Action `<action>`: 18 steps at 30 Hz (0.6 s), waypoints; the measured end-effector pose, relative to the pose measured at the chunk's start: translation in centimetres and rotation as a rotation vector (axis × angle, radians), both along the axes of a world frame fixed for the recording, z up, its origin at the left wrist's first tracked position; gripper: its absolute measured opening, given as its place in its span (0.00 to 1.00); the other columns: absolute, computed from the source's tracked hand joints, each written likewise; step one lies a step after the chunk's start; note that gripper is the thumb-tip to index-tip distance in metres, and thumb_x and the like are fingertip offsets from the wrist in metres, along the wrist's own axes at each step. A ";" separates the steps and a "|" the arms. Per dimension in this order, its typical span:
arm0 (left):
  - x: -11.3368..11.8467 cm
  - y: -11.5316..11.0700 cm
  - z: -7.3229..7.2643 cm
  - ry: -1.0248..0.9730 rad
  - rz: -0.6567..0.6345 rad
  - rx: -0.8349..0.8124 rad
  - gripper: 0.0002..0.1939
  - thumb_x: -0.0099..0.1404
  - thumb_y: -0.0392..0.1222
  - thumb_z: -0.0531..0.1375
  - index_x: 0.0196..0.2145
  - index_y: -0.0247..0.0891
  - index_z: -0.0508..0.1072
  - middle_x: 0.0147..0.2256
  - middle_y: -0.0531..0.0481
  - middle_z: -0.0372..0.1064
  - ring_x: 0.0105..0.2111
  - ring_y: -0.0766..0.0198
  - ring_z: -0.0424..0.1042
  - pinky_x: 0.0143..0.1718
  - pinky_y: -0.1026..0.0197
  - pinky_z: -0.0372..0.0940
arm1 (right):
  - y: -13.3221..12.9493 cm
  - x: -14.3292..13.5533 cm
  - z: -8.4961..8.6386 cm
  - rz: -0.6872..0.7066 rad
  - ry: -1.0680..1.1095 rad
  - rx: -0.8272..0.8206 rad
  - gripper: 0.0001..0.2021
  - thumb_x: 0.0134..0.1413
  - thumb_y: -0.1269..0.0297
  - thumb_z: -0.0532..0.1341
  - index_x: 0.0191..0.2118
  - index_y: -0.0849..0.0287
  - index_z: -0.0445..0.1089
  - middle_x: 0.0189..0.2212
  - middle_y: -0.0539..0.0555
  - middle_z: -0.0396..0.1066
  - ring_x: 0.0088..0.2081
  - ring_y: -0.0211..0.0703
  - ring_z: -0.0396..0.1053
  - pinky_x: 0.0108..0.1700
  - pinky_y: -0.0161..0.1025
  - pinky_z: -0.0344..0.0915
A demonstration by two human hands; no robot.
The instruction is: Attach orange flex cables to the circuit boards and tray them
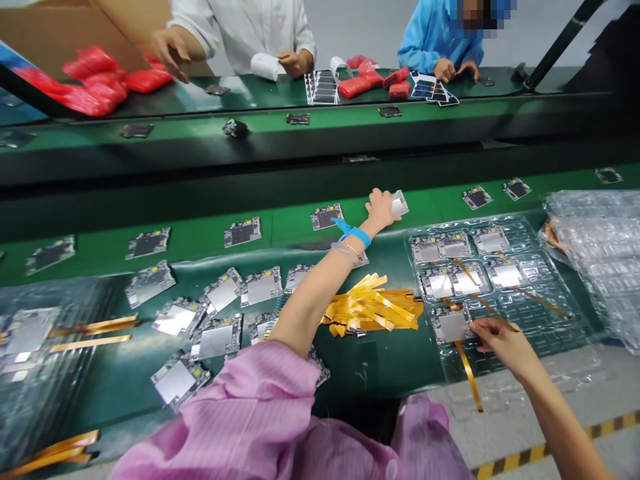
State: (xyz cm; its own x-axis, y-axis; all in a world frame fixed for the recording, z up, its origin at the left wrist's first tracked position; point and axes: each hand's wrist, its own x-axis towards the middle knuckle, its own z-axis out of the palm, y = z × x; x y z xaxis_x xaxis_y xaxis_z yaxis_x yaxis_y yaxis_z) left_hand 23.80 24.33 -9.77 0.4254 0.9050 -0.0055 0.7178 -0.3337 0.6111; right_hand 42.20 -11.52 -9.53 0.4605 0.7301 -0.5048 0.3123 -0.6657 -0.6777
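Note:
My left hand [381, 210] reaches across to the green belt, its fingers closed over a circuit board [399, 203] with a silver shield. At the near corner of the clear plastic tray [543, 333], my right hand [505, 343] pinches the edge of another circuit board [451, 325]. An orange flex cable [469, 377] hangs from that board over the tray's edge. Several more boards lie in the tray's pockets, some with flex cables. Between my arms is a pile of orange flex cables [373, 308]. Loose boards [217, 335] lie left of my forearm.
Boards [243, 231] with dark faces sit along the green belt [280, 230]. Stacked clear trays [595, 260] stand at the right, and more trays [75, 300] at the left. Across the line, two people work near red packets [95, 80] and label sheets [321, 88].

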 end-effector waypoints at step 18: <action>-24.1 -17.4 11.2 -0.533 0.092 -0.515 0.27 0.60 0.40 0.67 0.54 0.44 0.62 0.34 0.54 0.69 0.27 0.66 0.70 0.31 0.61 0.66 | 8.2 -17.2 6.0 0.923 -0.433 0.575 0.10 0.70 0.66 0.53 0.48 0.58 0.72 0.45 0.57 0.71 0.45 0.46 0.72 0.48 0.42 0.68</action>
State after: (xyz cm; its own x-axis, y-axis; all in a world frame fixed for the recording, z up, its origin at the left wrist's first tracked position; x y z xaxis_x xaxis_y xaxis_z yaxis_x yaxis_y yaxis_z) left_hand -0.32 6.94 1.42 0.4119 0.8756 -0.2522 0.2919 0.1354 0.9468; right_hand 25.04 -3.36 -3.49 -0.3110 0.9472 0.0779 0.7958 0.3044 -0.5234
